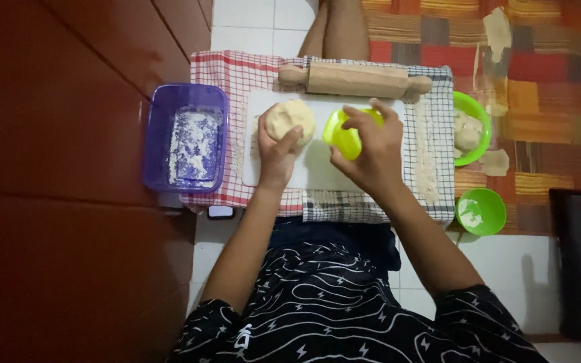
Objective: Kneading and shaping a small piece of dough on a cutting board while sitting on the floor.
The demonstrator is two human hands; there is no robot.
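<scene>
Pressing the left hand point(278, 153) down on the pale round flattened lump of dough point(290, 119), fingers curled over its near edge, at the far left part of the white rectangular cutting board point(317, 168). Gripping the small yellow-green round plastic cutter or cup point(344, 134) in the right hand point(371, 151), fingers wrapped over its top, just beside the dough and above the board. Best done with the dough held flat and steady under the left palm, then bringing the cup straight down, level, close to the dough's edge so little is wasted. Probably open side down, though hard to tell from this angle. Keeping clear of the wooden rolling pin point(354, 78) lying across the far edge of the red and dark checked cloth point(237, 74). Dusting from the purple rectangular plastic tub of flour point(186, 138) at the left if sticking starts. More dough sitting in the green round bowl point(472, 128) at the right, a smaller green bowl point(481, 212) nearer.
</scene>
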